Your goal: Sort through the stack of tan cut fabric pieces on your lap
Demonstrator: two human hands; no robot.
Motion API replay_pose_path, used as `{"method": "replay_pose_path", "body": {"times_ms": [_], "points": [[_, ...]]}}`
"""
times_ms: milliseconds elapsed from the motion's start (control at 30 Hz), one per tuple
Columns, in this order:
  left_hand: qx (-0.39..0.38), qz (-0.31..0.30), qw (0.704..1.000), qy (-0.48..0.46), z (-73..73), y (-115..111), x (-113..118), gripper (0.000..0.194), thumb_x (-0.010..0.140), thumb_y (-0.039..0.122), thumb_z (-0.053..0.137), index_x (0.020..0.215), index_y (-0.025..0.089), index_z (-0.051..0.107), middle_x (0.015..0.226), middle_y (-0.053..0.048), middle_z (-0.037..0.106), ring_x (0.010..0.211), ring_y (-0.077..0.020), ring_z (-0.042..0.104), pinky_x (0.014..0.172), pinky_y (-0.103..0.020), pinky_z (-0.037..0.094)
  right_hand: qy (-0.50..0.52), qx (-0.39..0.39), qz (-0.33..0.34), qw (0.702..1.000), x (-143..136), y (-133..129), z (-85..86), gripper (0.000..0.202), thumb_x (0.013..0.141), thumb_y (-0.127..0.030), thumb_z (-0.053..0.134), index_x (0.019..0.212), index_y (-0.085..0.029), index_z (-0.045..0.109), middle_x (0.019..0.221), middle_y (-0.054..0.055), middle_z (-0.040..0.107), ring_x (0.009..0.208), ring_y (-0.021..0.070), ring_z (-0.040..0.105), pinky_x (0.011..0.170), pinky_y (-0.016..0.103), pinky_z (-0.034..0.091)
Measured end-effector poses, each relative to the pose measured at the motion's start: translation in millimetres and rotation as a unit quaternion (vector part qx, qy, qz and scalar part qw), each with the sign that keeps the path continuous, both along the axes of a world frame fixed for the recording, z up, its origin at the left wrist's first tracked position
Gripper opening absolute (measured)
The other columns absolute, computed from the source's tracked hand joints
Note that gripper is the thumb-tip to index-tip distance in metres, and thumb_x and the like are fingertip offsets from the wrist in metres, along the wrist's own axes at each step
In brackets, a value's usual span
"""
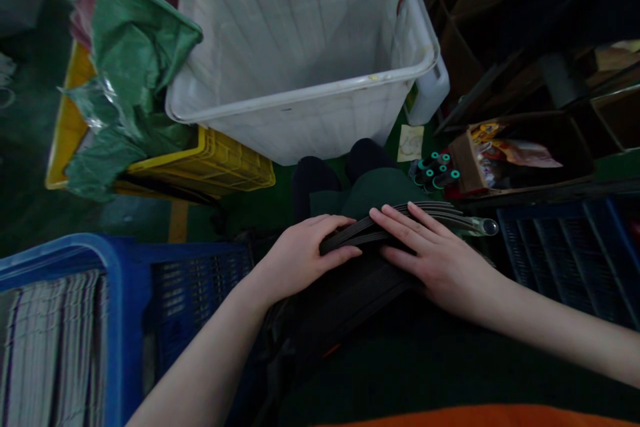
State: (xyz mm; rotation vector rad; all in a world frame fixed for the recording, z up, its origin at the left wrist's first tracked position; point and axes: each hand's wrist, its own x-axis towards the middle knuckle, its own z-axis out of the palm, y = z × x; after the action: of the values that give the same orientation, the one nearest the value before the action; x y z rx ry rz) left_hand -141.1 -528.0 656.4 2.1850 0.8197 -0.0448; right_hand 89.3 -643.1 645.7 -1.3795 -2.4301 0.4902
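A bundle of thin dark flat strips or sheets (365, 232) bows upward above my lap; I cannot make out their exact kind. At its left end, my left hand (305, 253) pinches the bundle between thumb and fingers. Across its right part lies my right hand (435, 260), long fingers over the top and thumb on the near side, gripping it. A clear piece with a round end (487, 227) sticks out past the bundle's right end. Beneath both hands is more dark ribbed material (345, 300), mostly in shadow.
Ahead stands a large white plastic bin (300, 107). Left of it, a yellow crate (235, 167) carries green sacking (135, 47). A blue crate (125, 320) with stacked pale sheets sits near left. At right are dark tubes with teal rings (435, 170), a cardboard box (470, 163) and blue crates (565, 247).
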Motion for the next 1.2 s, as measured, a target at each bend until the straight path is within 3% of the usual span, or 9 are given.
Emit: {"method": "replay_pose_path", "body": {"times_ms": [300,500,1200], "points": [[-0.014,0.023,1.0,0.009,-0.2,-0.1,0.2,0.039,0.088,0.052,0.055,0.119,0.027,0.059,0.118,0.001,0.066,0.108,-0.0187,0.06,0.094,-0.031,0.045,-0.025,0.033,0.058,0.997,4.2,-6.0,-5.4,0.048,0.087,-0.005,0.042,0.133,-0.013,0.051,0.156,0.005,0.024,0.145,0.0202,0.018,0.117,0.041,0.031],[-0.016,0.033,0.999,0.008,0.0,4.7,0.6,0.035,0.091,0.05,0.053,0.118,0.028,0.059,0.116,0.003,0.066,0.105,-0.0174,0.061,0.09,-0.03,0.046,-0.029,0.026,0.071,0.997,5.5,-4.7,-4.2,0.048,0.089,-0.006,0.038,0.135,-0.014,0.049,0.155,0.004,0.026,0.144,0.0174,0.019,0.118,0.037,0.029],[-0.035,0.037,0.998,0.024,-5.0,12.3,-1.5,0.034,0.089,0.05,0.055,0.115,0.029,0.059,0.111,0.003,0.066,0.099,-0.0174,0.061,0.085,-0.029,0.045,-0.052,0.012,0.093,0.994,6.8,10.0,-5.6,0.045,0.089,-0.009,0.043,0.133,-0.013,0.053,0.156,0.004,0.024,0.145,0.0204,0.016,0.119,0.043,0.023]]}}
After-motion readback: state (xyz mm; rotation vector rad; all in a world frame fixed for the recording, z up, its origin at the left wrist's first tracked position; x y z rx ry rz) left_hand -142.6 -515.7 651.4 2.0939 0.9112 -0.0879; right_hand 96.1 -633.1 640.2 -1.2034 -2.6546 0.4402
